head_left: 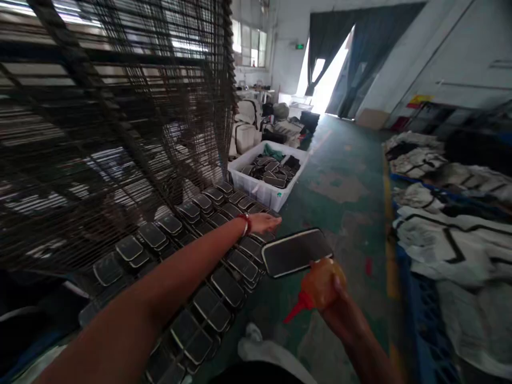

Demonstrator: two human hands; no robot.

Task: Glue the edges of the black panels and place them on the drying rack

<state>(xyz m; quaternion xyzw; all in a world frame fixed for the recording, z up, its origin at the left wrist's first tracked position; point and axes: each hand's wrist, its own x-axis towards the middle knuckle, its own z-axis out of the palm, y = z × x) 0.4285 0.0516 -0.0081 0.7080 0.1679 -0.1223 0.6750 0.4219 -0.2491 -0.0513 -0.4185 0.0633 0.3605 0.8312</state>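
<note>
My left hand (264, 223) reaches out over rows of dark, rounded flat pieces (228, 285) with pale edges, its fingers stretched and nothing visible in them. Whether its fingertips touch a piece, I cannot tell. Low on the right, my right hand (338, 301) is closed round an amber squeeze bottle (322, 280) whose red nozzle (300, 308) points down and left. The same hand seems to hold up one dark, pale-edged flat piece (296, 252), tilted just beyond the bottle. Part of the grip is hidden behind the bottle.
A white plastic tub (258, 189) with more dark pieces stands ahead. Stacked wire racks (188, 106) rise at the left. White fabric bundles (456, 234) lie on blue pallets (430, 325) at the right. Between them runs a green floor (336, 186) towards a curtained doorway (352, 58).
</note>
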